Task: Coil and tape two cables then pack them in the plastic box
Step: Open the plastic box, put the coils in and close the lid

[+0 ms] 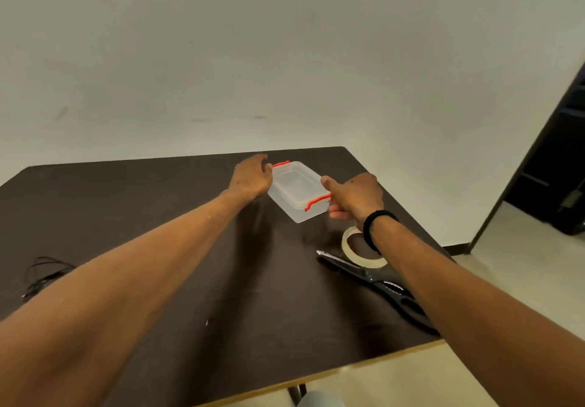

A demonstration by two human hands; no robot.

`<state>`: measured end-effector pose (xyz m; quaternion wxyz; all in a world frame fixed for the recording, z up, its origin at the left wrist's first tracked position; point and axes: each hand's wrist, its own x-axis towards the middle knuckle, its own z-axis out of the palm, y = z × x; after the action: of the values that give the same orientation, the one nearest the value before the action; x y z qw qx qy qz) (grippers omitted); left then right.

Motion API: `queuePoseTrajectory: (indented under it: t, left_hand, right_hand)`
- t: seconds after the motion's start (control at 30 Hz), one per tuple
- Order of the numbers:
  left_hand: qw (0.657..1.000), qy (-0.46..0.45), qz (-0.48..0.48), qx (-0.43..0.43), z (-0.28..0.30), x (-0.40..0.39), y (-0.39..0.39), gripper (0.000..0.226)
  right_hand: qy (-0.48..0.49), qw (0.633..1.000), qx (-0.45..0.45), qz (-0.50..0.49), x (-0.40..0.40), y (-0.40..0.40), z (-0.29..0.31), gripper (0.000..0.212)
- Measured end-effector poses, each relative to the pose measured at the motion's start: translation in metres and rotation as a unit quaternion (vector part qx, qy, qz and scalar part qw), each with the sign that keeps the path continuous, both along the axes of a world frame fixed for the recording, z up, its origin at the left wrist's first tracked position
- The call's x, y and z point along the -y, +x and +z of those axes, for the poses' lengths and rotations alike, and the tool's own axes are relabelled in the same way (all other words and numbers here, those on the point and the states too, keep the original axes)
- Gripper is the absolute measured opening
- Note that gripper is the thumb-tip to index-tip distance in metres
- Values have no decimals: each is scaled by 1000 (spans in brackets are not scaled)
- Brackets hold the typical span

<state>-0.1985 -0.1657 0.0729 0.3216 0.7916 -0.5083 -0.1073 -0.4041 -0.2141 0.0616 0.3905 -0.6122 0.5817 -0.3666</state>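
Observation:
A clear plastic box [297,191] with its lid on and two red latches sits on the dark table [190,280] near the far edge. My left hand [251,176] grips its far left end by one red latch. At the near right end, my right hand [356,197] holds the box with the thumb on top beside the other red latch [317,201] and the fingers curled under. A thin black cable [44,275] lies loosely coiled at the table's left, partly behind my left forearm.
A roll of clear tape [361,250] lies flat under my right wrist. Black scissors [376,284] lie beside it toward the right table edge. A wall stands behind the table, and a dark doorway opens at the far right.

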Motion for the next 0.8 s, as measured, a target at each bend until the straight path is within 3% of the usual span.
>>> queuePoseTrajectory:
  t: [0.13,0.37,0.5,0.67,0.8]
  left_hand:
    - [999,32,-40,8,2,35,-6,45]
    - [998,37,-5,-47,8,40,2,41]
    - [998,13,40,-54,20,-10,19,35]
    - [993,-3,48,-112,35,-111,39,26]
    - [991,-21,94,-95,28,-172,36,22]
  right_hand:
    - [76,995,59,10,8,-5,-8,60]
    - [143,975,161,45,2,-1,-6,44]
    - [129,969,195,73,-14,-2,1,28]
    - [133,957,219,136,-46,5,11,26]
    - [114,957,204,172,-83,15,10,16]
